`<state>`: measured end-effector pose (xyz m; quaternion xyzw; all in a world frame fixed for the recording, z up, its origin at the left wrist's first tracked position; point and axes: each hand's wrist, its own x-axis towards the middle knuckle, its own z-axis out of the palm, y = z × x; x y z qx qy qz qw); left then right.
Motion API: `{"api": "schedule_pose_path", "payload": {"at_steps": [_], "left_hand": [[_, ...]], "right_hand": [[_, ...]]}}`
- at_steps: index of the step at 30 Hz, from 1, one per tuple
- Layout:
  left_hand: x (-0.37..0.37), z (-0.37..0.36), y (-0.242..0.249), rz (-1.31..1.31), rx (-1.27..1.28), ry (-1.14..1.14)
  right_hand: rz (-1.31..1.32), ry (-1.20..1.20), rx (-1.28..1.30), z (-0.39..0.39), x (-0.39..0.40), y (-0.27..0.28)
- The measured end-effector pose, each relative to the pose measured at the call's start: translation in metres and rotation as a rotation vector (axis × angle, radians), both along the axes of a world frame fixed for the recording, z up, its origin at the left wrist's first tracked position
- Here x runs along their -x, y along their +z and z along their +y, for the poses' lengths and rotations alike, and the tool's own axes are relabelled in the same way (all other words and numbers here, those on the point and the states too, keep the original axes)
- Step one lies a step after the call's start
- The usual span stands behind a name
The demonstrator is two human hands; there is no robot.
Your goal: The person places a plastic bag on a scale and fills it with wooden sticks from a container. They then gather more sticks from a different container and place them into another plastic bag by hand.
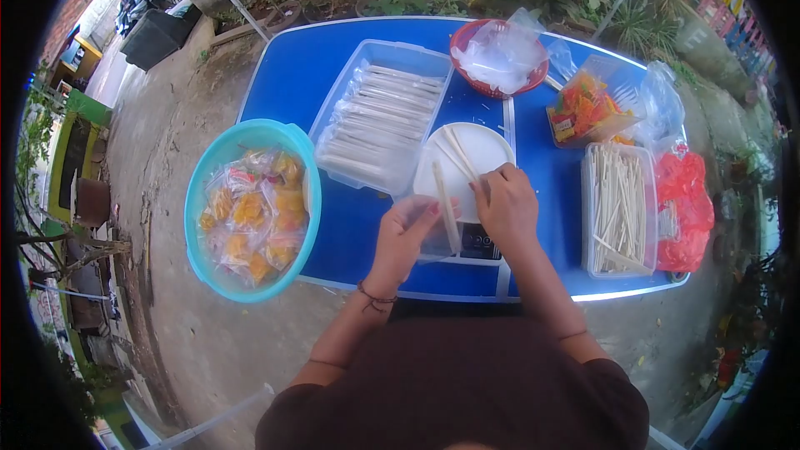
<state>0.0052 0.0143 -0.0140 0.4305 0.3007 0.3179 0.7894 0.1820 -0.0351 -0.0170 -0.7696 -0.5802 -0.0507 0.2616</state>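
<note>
My left hand (400, 237) is closed on a clear plastic bag (435, 248) with a pale stick (446, 208) that looks to be inside it. Over the round white plate of a kitchen scale (493, 146), my right hand (510, 204) pinches the near ends of a couple of pale thin sticks (457, 154). Their far ends point up and left across the plate. The scale's dark button panel (481, 242) shows between my wrists. What the sticks are made of I cannot make out.
A clear tray (333, 162) of bagged sticks lies at the left, beside a turquoise basin (193, 225) of bagged orange food. A red basket (461, 67) holds plastic bags. On the right are a box (590, 262) of loose sticks, a container of orange packets (590, 108) and a red bag (685, 208).
</note>
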Motion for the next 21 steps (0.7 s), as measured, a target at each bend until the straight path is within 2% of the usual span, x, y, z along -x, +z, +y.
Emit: {"api": "schedule_pose_path", "payload": {"at_steps": [3,9,12,15,21], "left_hand": [[-0.002,0.000,0.004,-0.042,0.120,0.009],[-0.008,-0.002,0.001,-0.166,0.280,0.023],[-0.013,0.001,0.001,-0.208,0.302,0.035],[-0.018,0.002,-0.001,-0.237,0.308,0.044],[-0.026,0.005,-0.004,-0.169,0.193,-0.040]], "right_hand": [[0.080,-0.006,0.046,0.004,0.001,-0.004],[0.073,-0.042,0.031,0.014,0.000,-0.008],[0.372,0.026,-0.065,0.009,-0.002,0.005],[0.689,0.020,-0.001,0.003,0.004,0.021],[0.662,0.064,-0.032,-0.003,0.000,0.025]]}}
